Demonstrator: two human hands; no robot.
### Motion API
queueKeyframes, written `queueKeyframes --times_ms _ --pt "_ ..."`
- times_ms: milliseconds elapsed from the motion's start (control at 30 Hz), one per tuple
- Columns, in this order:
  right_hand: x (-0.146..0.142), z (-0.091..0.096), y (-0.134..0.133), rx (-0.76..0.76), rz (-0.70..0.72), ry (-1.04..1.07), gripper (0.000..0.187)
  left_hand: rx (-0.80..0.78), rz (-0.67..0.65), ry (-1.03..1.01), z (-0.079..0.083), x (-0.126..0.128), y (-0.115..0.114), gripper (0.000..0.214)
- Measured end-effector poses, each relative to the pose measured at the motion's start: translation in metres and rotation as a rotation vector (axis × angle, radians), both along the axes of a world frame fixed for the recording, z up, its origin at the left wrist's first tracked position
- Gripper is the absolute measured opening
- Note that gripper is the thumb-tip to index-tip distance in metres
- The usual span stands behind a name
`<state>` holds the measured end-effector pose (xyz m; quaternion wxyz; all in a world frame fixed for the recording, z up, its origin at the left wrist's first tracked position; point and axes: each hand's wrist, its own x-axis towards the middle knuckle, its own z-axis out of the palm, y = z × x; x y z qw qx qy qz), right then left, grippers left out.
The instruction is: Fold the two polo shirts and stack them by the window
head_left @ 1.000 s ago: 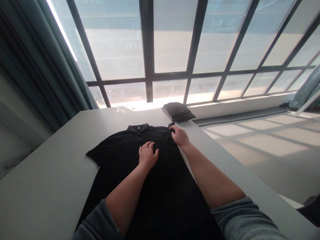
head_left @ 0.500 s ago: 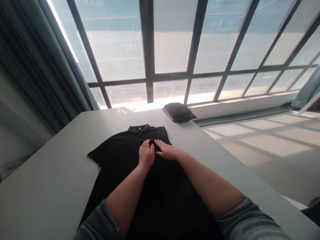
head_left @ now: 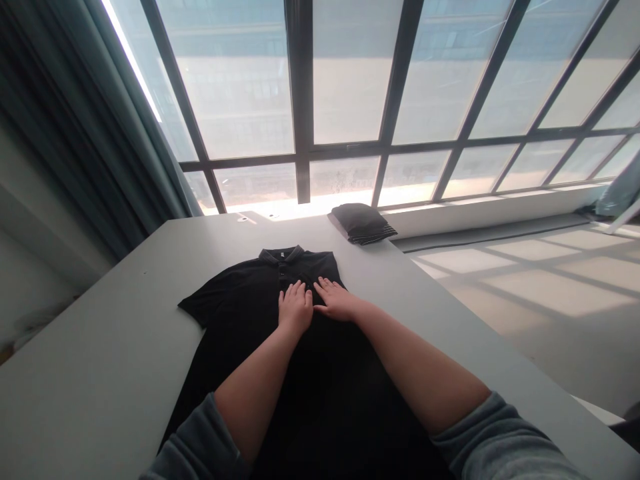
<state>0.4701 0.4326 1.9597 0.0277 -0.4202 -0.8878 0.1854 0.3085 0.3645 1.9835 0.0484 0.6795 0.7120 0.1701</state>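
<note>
Since a second ago the right hand [head_left: 336, 301] has come off the shirt's far right shoulder and swung in beside the left hand [head_left: 295, 308], folding that side over with it, so both palms now press down side by side on the chest of the black polo shirt [head_left: 240, 313]. Fingers on both hands lie flat and spread, gripping nothing, just touching the cloth below the collar [head_left: 281, 255], which sits just beyond the fingertips. That shirt lies face up on the grey tabletop [head_left: 100, 347], its left sleeve [head_left: 200, 308] out flat well to the left of the fingers, its body running back under the forearms. Well beyond the fingers and off to the right, a folded dark garment [head_left: 362, 223] rests at the tabletop's far edge by the window [head_left: 350, 100].

My read: this is the smoothing press after the right side is folded in. Next, I'd judge, the left sleeve needs the same treatment, which calls for the left hand to reach out to it while the right holds the fold down.
</note>
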Motion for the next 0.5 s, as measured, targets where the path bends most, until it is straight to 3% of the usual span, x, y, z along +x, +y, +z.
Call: queueKeyframes --times_ms 267,500 --pt "0.0 -0.001 -0.003 0.068 -0.026 -0.034 0.086 -0.05 -0.001 0.119 -0.001 -0.002 -0.002 0.054" --pt "-0.001 -0.001 0.001 0.036 -0.032 -0.015 0.087 -0.182 0.001 0.179 0.0 -0.012 -0.024 0.064"
